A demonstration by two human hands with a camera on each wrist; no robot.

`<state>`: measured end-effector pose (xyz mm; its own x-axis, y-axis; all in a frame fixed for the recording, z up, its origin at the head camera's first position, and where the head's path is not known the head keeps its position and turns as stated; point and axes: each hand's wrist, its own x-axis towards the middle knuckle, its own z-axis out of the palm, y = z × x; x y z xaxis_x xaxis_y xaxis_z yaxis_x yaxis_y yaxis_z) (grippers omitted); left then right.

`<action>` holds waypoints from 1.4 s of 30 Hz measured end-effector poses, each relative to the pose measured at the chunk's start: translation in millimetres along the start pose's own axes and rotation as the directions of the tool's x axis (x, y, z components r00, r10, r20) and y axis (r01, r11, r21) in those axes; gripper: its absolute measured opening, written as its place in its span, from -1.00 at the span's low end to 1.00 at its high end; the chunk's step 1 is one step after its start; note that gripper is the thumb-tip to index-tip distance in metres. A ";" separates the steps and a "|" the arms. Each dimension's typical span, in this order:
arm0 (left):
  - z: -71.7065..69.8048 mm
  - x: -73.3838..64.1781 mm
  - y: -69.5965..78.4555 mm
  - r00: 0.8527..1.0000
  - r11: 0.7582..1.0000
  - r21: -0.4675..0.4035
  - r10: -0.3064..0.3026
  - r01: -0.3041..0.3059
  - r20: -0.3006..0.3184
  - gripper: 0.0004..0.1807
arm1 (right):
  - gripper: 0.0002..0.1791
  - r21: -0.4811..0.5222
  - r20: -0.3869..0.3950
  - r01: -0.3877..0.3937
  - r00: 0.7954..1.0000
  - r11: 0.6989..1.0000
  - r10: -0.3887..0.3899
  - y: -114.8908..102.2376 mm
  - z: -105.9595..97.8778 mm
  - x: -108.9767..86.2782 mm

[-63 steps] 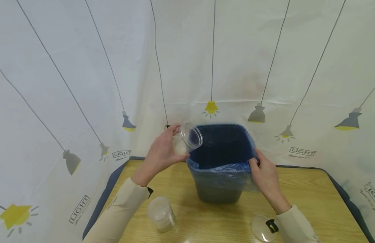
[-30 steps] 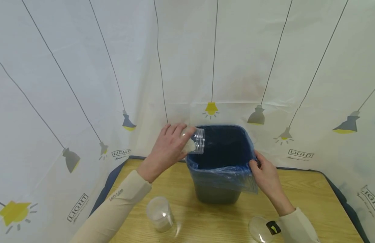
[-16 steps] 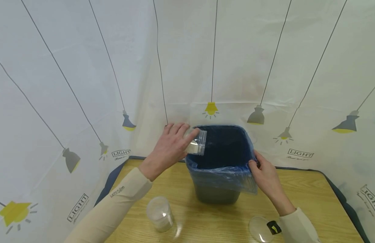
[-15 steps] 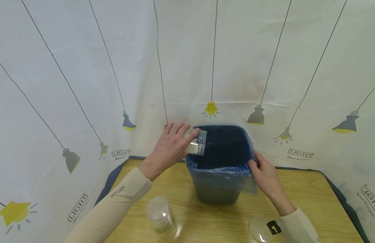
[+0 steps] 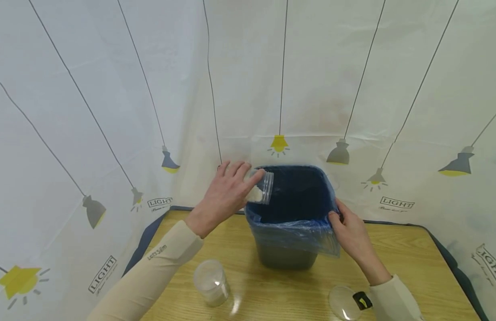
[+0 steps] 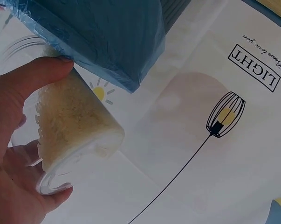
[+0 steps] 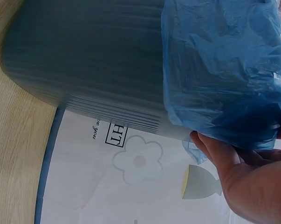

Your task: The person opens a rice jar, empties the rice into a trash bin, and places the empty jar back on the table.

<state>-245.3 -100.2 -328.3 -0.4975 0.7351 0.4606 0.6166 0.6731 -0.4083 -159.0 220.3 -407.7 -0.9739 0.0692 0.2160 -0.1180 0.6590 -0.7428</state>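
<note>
My left hand (image 5: 228, 191) grips a clear plastic jar (image 5: 266, 187) on its side, mouth over the left rim of the bin. In the left wrist view, pale tan, grainy contents (image 6: 77, 116) lie inside the jar, and the thumb presses along its wall beside the blue liner. A dark grey bin (image 5: 286, 258) stands on the table, with a blue bin bag (image 5: 304, 225) folded over its rim. On the bin's right side, my right hand (image 5: 352, 232) pinches bag and rim together. The bin's inside is too dark to make out.
A second clear jar (image 5: 212, 283) stands on the wooden table (image 5: 268, 294), front left of the bin. A clear round lid (image 5: 343, 303) lies front right, close to the right sleeve. White sheeting (image 5: 240, 89) with printed lamps rises behind the table and at both sides.
My left hand has turned over and tipped the jar further, so its mouth now faces right into the bin. The right hand keeps its hold on the rim.
</note>
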 end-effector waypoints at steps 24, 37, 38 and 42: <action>2.5 -6.2 1.4 0.999 1.000 0.025 0.014 -0.015 0.038 -0.16 | -0.36 0.006 0.010 -0.001 1.000 1.000 0.001 3.3 0.0 -2.0; 2.7 -8.7 1.8 0.999 0.999 0.044 0.009 -0.011 0.036 -0.34 | -0.36 0.002 0.021 0.000 1.000 1.000 0.000 1.8 0.4 -1.7; 2.8 -9.0 1.7 0.999 0.999 0.038 0.008 -0.009 0.032 -0.34 | -0.36 0.002 0.023 0.001 1.000 1.000 -0.001 1.7 0.4 -1.8; 4.0 -10.5 0.3 1.000 1.000 -0.004 -0.020 0.020 0.010 -0.27 | -0.36 0.006 0.029 0.005 1.000 1.000 -0.005 0.9 0.2 -2.1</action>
<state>-242.3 -107.5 -336.4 -0.5159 0.7221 0.4609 0.6086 0.6876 -0.3960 -157.1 220.5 -408.9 -0.9784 0.0442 0.2018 -0.1242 0.6549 -0.7455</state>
